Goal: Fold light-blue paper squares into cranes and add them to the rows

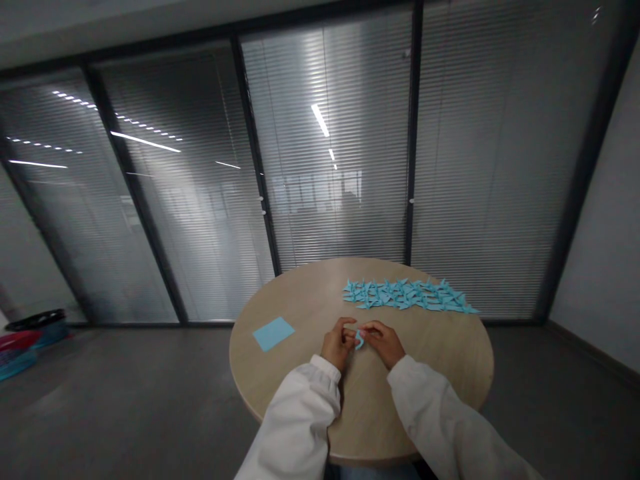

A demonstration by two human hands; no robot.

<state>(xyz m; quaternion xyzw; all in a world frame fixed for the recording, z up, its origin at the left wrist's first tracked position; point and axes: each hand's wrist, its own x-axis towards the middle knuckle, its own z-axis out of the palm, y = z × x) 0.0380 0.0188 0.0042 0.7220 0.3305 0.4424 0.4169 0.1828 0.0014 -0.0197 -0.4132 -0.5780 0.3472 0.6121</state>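
1. Small blue paper pc point(359, 342) is sitting b/w both hands' fingertips, above the middle of the round tbl point(310, 300); it's showing a narrow, curved outline, but it's too small to make out the folds.
2. R hand point(384, 340) is pinching the pc's upper end b/w thumb + index, w/ next to no gap there.
3. L hand point(340, 342) is facing it w/ fingers bent + index arching; tips are meeting the pc's left edge, but can't tell how firmly, or if they're fully closed on it.
4. Step in hand, as I'm judging it: fine shaping of the pc. For a clean result, L should be steadying the paper's body while R is making the small moves.
5. Fingertips should be working right at the fold, not mid-panel; too much pressure could be crumpling paper that's looking this thin.
6. White sleeves point(313, 393) are reaching over the near tbl edge; wrists should be bracing lightly for steadiness.
7. Flat blue sheet point(273, 333) is lying to the L, well apart from the hands; L sleeve should be avoiding it.
8. Row of folded blue pcs point(405, 295) is lying just beyond, mostly R, packed close w/ points sticking out; R knuckles should be clearing it, as a nudge could be upsetting it.
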